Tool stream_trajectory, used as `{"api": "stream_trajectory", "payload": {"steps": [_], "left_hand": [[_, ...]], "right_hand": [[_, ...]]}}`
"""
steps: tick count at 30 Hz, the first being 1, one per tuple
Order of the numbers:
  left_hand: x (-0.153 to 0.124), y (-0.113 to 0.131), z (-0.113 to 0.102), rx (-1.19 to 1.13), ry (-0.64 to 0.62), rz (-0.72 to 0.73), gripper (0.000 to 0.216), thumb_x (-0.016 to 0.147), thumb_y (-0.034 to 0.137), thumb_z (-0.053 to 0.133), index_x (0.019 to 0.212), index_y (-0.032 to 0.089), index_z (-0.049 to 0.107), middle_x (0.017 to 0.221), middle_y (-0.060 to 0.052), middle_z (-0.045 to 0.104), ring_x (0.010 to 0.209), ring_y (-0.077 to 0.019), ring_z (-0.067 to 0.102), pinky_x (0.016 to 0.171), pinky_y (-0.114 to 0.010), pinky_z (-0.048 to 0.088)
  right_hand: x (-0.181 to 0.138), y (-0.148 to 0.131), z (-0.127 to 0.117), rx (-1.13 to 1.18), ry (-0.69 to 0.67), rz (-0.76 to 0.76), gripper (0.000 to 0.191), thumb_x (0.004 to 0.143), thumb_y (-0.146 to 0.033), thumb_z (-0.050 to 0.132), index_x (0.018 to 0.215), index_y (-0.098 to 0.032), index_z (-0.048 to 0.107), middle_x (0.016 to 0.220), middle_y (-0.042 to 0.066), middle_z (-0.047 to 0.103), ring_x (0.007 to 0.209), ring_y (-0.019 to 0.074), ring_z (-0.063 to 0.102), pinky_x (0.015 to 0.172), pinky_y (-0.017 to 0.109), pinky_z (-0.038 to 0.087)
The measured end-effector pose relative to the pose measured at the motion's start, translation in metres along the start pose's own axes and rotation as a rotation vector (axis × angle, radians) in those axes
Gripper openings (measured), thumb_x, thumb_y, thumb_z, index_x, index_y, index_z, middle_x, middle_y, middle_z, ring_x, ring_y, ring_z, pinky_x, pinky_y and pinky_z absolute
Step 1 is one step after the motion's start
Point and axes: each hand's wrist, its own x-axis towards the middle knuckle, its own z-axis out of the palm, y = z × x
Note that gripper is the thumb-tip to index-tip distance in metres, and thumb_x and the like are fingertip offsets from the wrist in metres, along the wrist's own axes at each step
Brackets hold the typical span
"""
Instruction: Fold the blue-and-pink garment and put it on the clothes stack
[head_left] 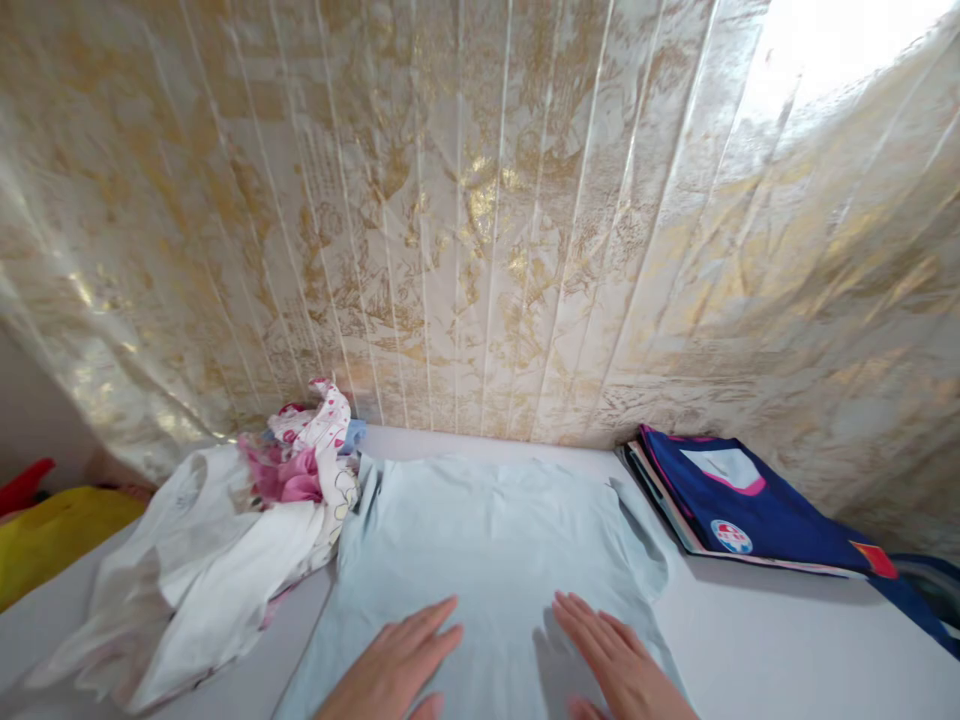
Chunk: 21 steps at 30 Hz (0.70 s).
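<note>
A pale blue T-shirt (495,540) lies spread out on the white table (757,640), its neck end towards the back and a short sleeve showing at the right. Over its lower left part is my left hand (401,655), fingers stretched out and holding nothing. My right hand (611,650) is over the lower right part, also with fingers extended and nothing in them. A shadow falls on the cloth beside the right hand; whether either palm touches the shirt I cannot tell. The shirt's lower end runs out of view.
A loose heap of white clothes (225,570) with pink pieces (289,470) sits at the left. On the right is a stack of folded clothes (750,500), navy on top. A gold-patterned curtain (480,220) hangs behind the table. Yellow cloth (67,535) lies at the far left.
</note>
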Motion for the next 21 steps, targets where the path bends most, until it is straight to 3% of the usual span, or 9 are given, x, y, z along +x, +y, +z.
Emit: {"api": "stream_trajectory", "payload": {"steps": [3, 7, 14, 18, 21], "left_hand": [[0.069, 0.002, -0.007, 0.065, -0.064, -0.02, 0.067, 0.087, 0.04, 0.052, 0.148, 0.024, 0.028, 0.155, -0.009, 0.015, 0.141, -0.0304, 0.022, 0.111, -0.05, 0.027], [0.125, -0.017, -0.016, 0.126, 0.036, -0.017, 0.063, 0.093, 0.047, 0.045, 0.149, 0.026, 0.025, 0.156, -0.007, 0.013, 0.143, -0.0271, 0.014, 0.114, -0.049, 0.02], [0.198, -0.09, -0.057, 0.175, 0.227, -0.35, 0.043, 0.096, 0.033, 0.042, 0.137, 0.021, 0.046, 0.15, -0.008, 0.037, 0.138, -0.0219, 0.032, 0.109, -0.039, 0.028], [0.231, -0.108, -0.069, 0.166, 0.336, -0.502, 0.041, 0.091, 0.022, 0.047, 0.131, 0.017, 0.047, 0.138, -0.015, 0.049, 0.127, -0.0269, 0.044, 0.099, -0.041, 0.035], [0.239, -0.111, -0.071, 0.173, 0.411, -0.587, 0.027, 0.088, 0.022, 0.051, 0.115, 0.016, 0.056, 0.121, -0.015, 0.057, 0.115, -0.0294, 0.049, 0.093, -0.041, 0.036]], "right_hand": [[0.051, -0.007, -0.021, 0.027, -0.122, -0.064, 0.064, 0.092, -0.05, 0.043, 0.148, -0.023, 0.029, 0.151, 0.009, 0.029, 0.139, 0.0277, 0.03, 0.111, 0.045, 0.031], [0.113, 0.015, -0.026, -0.071, -0.044, 0.039, 0.063, 0.093, -0.053, 0.04, 0.148, -0.025, 0.028, 0.155, 0.006, 0.018, 0.142, 0.0268, 0.02, 0.114, 0.048, 0.022], [0.173, 0.119, -0.045, -0.244, 0.085, 0.421, 0.058, 0.093, -0.046, 0.039, 0.145, -0.021, 0.036, 0.153, 0.008, 0.029, 0.141, 0.0249, 0.025, 0.112, 0.045, 0.023], [0.197, 0.139, -0.047, -0.235, 0.137, 0.487, 0.05, 0.088, -0.038, 0.051, 0.134, -0.019, 0.05, 0.144, 0.014, 0.045, 0.134, 0.0303, 0.037, 0.1, 0.046, 0.035], [0.211, 0.14, -0.046, -0.247, 0.231, 0.523, 0.036, 0.084, -0.033, 0.055, 0.117, -0.019, 0.06, 0.127, 0.015, 0.057, 0.12, 0.0314, 0.048, 0.089, 0.042, 0.041]]}}
